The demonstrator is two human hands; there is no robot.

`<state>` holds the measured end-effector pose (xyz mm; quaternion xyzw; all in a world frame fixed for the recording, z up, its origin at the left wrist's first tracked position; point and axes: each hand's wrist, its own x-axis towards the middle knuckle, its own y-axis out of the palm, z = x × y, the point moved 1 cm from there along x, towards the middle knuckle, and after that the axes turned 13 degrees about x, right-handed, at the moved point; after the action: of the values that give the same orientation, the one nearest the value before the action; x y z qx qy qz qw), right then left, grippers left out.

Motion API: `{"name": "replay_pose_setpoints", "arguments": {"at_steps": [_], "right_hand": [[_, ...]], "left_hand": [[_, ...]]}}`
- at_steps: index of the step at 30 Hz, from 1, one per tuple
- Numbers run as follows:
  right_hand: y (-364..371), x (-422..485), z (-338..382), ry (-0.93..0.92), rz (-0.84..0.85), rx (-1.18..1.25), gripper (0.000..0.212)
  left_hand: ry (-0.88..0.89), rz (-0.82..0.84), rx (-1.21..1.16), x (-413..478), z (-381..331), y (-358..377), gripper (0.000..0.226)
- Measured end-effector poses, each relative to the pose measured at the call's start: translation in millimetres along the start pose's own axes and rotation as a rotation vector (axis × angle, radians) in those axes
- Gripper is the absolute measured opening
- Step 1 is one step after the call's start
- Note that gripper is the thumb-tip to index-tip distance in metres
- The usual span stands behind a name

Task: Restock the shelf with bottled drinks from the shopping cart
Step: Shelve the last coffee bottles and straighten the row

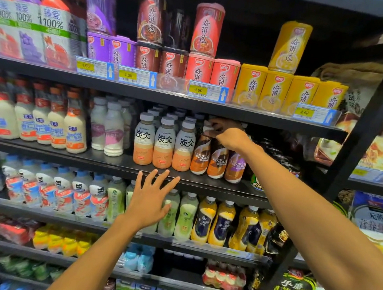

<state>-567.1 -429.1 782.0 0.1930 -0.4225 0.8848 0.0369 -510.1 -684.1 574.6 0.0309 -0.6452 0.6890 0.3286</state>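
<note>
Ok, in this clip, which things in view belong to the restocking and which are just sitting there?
In the job:
Nescafe bottle, held at its cap by the right hand
drinks shelf it stands on
left hand, open near that shelf's front edge

Just there:
latte bottles
porridge cans
price tags

Right hand [228, 136]: arm extended from lower right, wrist bent downward, fingers [214, 126] curled over the cap of a brown-and-white plastic coffee bottle [200, 155], gripping it from above. Left hand [151, 200]: below and left of the grip, back toward the camera, fingers straight and spread, holding nothing; forearm rises from lower left.
</note>
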Motion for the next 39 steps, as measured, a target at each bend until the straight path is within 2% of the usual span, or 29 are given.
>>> {"name": "replay_pose_setpoints", "arguments": {"at_steps": [3,6,8,10,14,19,22,25,28,33,39], "right_hand": [[-13.7,-10.6,-5.3,0.024,-0.032,-0.056,0.044],[-26.5,-17.1,-16.8,0.081,-0.046,-0.197,0.057],[-30.4,-20.5,-21.7,0.096,-0.018,-0.288,0.048],[-31.5,-22.5,-23.4,0.034,-0.03,-0.25,0.039],[-30.0,-23.0,-25.1,-0.007,-0.047,-0.108,0.037],[-27.0,-22.5,-26.6,0.032,-0.052,-0.072,0.034],[-27.8,-28.8,-14.9,0.101,-0.063,-0.103,0.041],[-16.9,-30.3,8.3,-0.009,-0.084,-0.067,0.049],[1.6,-24.8,35.2,-0.12,-0.01,-0.092,0.053],[36.6,2.9,49.0,-0.038,0.118,-0.177,0.052],[57.7,25.5,43.4,-0.023,0.028,-0.111,0.046]], "left_hand": [[-0.003,-0.003,0.004,-0.2,-0.1,2.0,0.088],[-0.005,-0.005,0.002,0.0,-0.2,3.0,0.088],[-0.008,-0.012,0.004,0.1,-0.3,4.0,0.088],[-0.006,-0.014,0.007,-0.2,-0.3,4.2,0.088],[-0.001,-0.008,0.003,0.0,0.3,4.1,0.088],[-0.004,0.011,0.014,-0.3,0.3,0.7,0.087],[0.007,0.027,-0.009,0.8,2.8,-4.6,0.088],[-0.017,0.01,-0.025,-1.6,12.8,-7.0,0.089],[-0.042,0.003,0.004,-7.4,30.0,-4.6,0.088],[-0.073,0.009,0.014,-16.9,47.8,2.0,0.091],[-0.056,0.02,-0.015,-17.4,51.7,1.8,0.09]]}}
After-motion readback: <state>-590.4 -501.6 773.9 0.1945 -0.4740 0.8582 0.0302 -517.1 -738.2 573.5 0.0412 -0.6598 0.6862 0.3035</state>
